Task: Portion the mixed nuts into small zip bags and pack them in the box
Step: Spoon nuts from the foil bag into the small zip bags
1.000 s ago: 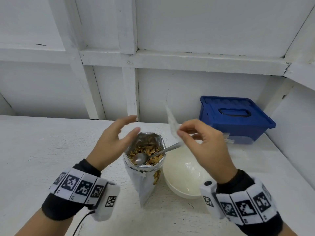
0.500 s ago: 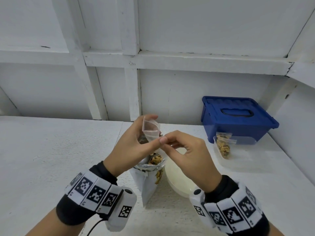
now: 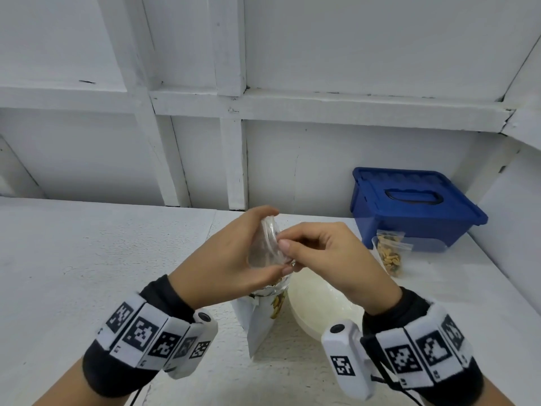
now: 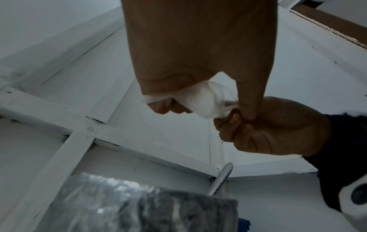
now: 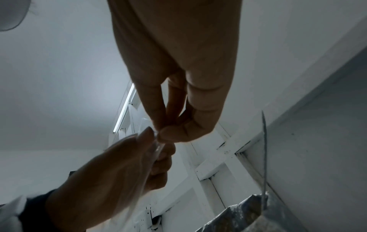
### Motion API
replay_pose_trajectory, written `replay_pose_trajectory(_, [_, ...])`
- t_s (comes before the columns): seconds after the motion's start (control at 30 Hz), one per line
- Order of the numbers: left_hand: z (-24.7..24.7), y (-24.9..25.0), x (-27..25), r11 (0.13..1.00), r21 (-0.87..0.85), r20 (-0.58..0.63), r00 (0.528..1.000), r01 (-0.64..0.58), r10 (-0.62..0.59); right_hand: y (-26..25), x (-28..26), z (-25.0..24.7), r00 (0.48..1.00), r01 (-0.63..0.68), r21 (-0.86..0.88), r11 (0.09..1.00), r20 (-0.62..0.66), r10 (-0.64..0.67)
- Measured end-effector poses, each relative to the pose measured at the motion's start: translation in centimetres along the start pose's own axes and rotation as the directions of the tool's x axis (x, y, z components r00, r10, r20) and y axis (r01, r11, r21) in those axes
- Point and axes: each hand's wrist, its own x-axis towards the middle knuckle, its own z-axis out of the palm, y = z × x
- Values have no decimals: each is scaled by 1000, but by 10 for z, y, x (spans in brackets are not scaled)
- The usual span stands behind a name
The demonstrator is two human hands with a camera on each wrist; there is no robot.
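- The left hand point(image 3: 234, 259) is cupping an empty clear zip bag point(image 3: 268, 247), with fingers curled round its back and the thumb pinching its lower edge.
- The right hand point(image 3: 328, 259) is pinching the bag's mouth between thumb and fingertips, seemingly working the seal apart; both hands are holding it just above the foil nut pouch point(image 3: 263, 312).
- The pouch is standing open on the counter point(image 3: 87, 259) with a spoon handle point(image 4: 221, 179) sticking up from it, touching a white bowl point(image 3: 316, 306) on its right.
- A filled zip bag of nuts point(image 3: 389, 253) is leaning against the blue-lidded box point(image 3: 409, 206), well apart from the hands at the counter's right rear; the lid is on.
- Risks, as a judgement: the thin film could slip from the pinch or tear if pulled unevenly; a lowered wrist could knock the spoon and tip the light pouch, spilling nuts; a mouth only half opened could scatter nuts while spooning.
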Motion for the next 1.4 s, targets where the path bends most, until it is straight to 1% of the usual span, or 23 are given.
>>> replay_pose_trajectory(0.07, [1,-2,-3,1000,-10,-37,999,14,-15,3,1,2,1000,-17,6,1000,-24,17])
replay_pose_trajectory(0.13, [1,-4,-5,1000,-3,-59,998,29,-29,5,1,5,999,-16,-36,999,-35,15])
replay_pose_trajectory(0.27, [0,-10,-9,996,-54,-51,996,72,-74,1,0,7,1000,17,-148,989,-16,-20])
replay_pose_trajectory(0.3, [-2,-11,-11,994,-73,-55,995,80,-84,0,-1,5,998,44,-209,977,-29,-51])
replay_pose_trajectory(0.37, [-6,-17,-15,990,-95,-78,990,107,-114,1,-4,-1,979,110,-383,917,-116,-166])
replay_pose_trajectory(0.43, [-11,-27,-21,983,-105,-100,982,148,-158,5,-6,-12,948,106,-535,838,-198,-247])
replay_pose_trajectory(0.47, [-13,-32,-23,978,-109,-103,976,180,-191,9,-6,-17,949,57,-585,809,-219,-225])
replay_pose_trajectory(0.53, [-15,-42,-26,959,-114,-97,957,261,-272,16,-7,-24,975,-95,-623,776,-214,-53])
replay_pose_trajectory(0.6, [-14,-51,-27,938,-116,-74,939,326,-335,25,-7,-26,975,-209,-565,798,-180,128])
replay_pose_trajectory(0.63, [-13,-54,-28,931,-114,-60,933,347,-355,30,-6,-24,970,-237,-492,838,-170,175])
replay_pose_trajectory(0.73, [-9,-61,-27,919,-86,-20,922,384,-387,45,-2,-13,953,-253,-152,955,-206,220])
replay_pose_trajectory(0.8, [-7,-63,-26,909,-76,-4,911,410,-411,47,1,-5,939,-235,23,972,-252,234])
replay_pose_trajectory(0.83, [-5,-63,-25,904,-77,0,907,420,-421,47,3,-2,937,-216,44,975,-271,220])
replay_pose_trajectory(0.87, [-4,-64,-25,900,-80,3,903,428,-429,46,5,-1,941,-181,13,983,-288,177])
replay_pose_trajectory(0.93, [-2,-64,-24,894,-85,6,897,441,-442,41,7,0,948,-44,-172,984,-319,-13])
replay_pose_trajectory(1.0, [-1,-66,-25,891,-80,12,894,447,-448,36,9,-2,916,141,-418,898,-290,-279])
replay_pose_trajectory(1.03, [-1,-66,-24,891,-80,13,894,448,-448,35,10,-3,897,214,-512,832,-235,-375])
replay_pose_trajectory(1.07, [-1,-66,-25,889,-83,13,893,450,-450,35,10,-3,887,263,-577,773,-170,-429])
replay_pose_trajectory(1.13, [-1,-66,-25,887,-92,10,891,453,-455,38,12,-2,896,312,-640,702,-49,-442])
replay_pose_trajectory(1.2, [-1,-66,-24,884,-98,4,889,456,-458,44,11,4,913,329,-650,685,34,-407])
replay_pose_trajectory(1.23, [-1,-66,-24,883,-105,-1,888,457,-460,47,11,8,921,327,-638,697,49,-387])
replay_pose_trajectory(1.3, [0,-66,-24,880,-125,-8,887,458,-462,53,8,16,934,297,-601,742,21,-356])
replay_pose_trajectory(1.4, [1,-66,-23,878,-131,-4,885,461,-466,59,6,20,948,200,-525,827,-108,-298])
